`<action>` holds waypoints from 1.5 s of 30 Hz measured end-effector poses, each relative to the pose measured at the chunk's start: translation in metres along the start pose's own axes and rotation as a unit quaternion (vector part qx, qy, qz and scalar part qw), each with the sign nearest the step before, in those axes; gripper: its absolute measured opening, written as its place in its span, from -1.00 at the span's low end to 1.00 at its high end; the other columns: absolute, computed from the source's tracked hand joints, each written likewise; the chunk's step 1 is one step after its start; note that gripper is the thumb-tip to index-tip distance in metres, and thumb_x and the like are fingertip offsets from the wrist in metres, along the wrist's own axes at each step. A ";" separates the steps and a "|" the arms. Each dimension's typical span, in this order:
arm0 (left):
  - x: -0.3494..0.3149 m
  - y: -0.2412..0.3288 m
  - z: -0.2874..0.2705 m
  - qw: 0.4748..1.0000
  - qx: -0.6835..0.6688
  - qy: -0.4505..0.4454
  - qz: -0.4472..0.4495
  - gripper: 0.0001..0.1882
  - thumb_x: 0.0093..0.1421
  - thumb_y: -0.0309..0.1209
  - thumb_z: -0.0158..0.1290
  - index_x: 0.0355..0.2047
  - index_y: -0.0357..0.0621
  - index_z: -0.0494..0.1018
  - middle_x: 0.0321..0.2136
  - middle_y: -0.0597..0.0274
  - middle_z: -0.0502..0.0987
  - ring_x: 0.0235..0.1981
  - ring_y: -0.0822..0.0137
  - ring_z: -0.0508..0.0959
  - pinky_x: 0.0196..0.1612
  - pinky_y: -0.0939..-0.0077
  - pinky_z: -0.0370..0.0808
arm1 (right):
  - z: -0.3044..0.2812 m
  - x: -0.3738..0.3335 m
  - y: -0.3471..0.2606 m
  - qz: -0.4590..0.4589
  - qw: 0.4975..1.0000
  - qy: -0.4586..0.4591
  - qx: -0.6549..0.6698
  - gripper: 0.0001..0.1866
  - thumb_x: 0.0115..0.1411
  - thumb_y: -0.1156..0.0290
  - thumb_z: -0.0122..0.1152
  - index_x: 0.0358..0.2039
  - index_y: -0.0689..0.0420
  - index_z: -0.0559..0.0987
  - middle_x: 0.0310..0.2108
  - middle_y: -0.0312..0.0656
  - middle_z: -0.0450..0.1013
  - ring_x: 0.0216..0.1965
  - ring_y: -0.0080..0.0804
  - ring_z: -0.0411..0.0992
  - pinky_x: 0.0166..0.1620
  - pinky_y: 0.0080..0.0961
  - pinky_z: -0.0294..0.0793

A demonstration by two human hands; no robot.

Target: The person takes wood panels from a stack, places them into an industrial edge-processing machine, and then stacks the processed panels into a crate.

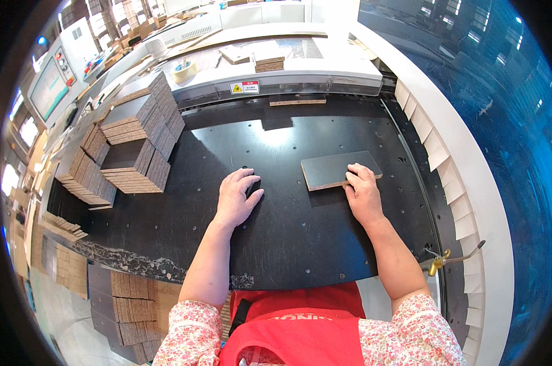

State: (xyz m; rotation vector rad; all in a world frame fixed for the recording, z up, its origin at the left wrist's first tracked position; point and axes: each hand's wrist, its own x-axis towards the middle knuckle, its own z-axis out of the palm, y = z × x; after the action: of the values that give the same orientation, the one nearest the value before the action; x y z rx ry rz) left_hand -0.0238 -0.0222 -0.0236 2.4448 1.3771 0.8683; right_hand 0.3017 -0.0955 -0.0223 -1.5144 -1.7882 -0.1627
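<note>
A dark grey rectangular chipboard panel (334, 171) with a raw brown edge is at the right of the black machine table (276, 244). My right hand (364, 194) grips its near right side, fingers over the top face and thumb at the near edge. The panel looks slightly raised along that edge; whether it touches the table I cannot tell. Left of it, my left hand (236, 198) rests on the table surface, fingers a little bent and thumb apart, with nothing visible in it.
Stacks of similar panels (136, 158) stand at the table's left side. A thin chipboard strip (297, 99) lies by the far machine beam (276, 79). Beyond the beam sit a tape roll (183, 71) and small pieces. A brass valve (437, 263) juts in at the near right.
</note>
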 end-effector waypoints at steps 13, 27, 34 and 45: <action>0.009 0.003 0.003 0.999 0.035 0.003 0.006 -0.64 0.16 -0.28 0.19 -0.05 -0.12 0.55 0.10 0.10 0.48 0.19 0.02 0.39 0.25 0.12 0.29 | -0.007 -0.006 0.005 0.000 0.994 0.003 -0.106 -0.79 0.07 0.52 0.28 -0.23 0.16 0.62 -0.01 -0.20 0.49 0.12 -0.18 0.40 0.07 -0.22 0.48; 0.141 -0.015 0.058 0.986 0.112 0.105 0.070 -0.59 0.18 -0.22 0.17 -0.06 -0.25 0.54 0.12 -0.06 0.44 0.21 -0.07 0.36 0.26 0.14 0.30 | 0.032 0.049 0.049 0.038 0.986 -0.034 -0.160 -0.65 0.19 0.14 0.26 -0.28 0.22 0.66 0.12 -0.01 0.45 0.20 -0.10 0.37 0.15 -0.23 0.38; 0.223 -0.031 0.089 0.984 0.148 0.076 0.066 -0.38 0.22 -0.05 0.09 0.15 -0.23 0.40 0.26 0.01 0.32 0.33 0.01 0.23 0.34 0.15 0.20 | 0.046 0.094 0.122 0.069 0.970 0.022 -0.233 -0.65 0.22 0.16 0.22 -0.29 0.25 0.63 0.11 0.03 0.45 0.19 -0.03 0.37 0.16 -0.16 0.38; 0.247 -0.039 0.094 0.988 0.139 -0.013 0.065 -0.33 0.21 -0.10 0.10 0.21 -0.29 0.32 0.23 0.00 0.32 0.31 -0.01 0.24 0.33 0.19 0.23 | 0.065 0.162 0.218 0.103 0.960 0.038 -0.259 -0.63 0.27 0.15 0.12 -0.28 0.23 0.65 0.10 -0.01 0.47 0.20 -0.08 0.36 0.16 -0.16 0.39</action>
State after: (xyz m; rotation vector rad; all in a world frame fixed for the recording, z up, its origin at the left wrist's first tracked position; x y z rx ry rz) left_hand 0.0998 0.2149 -0.0198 2.7697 1.4288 0.7094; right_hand 0.4651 0.1301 -0.0479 -2.0167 -1.5819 -0.6150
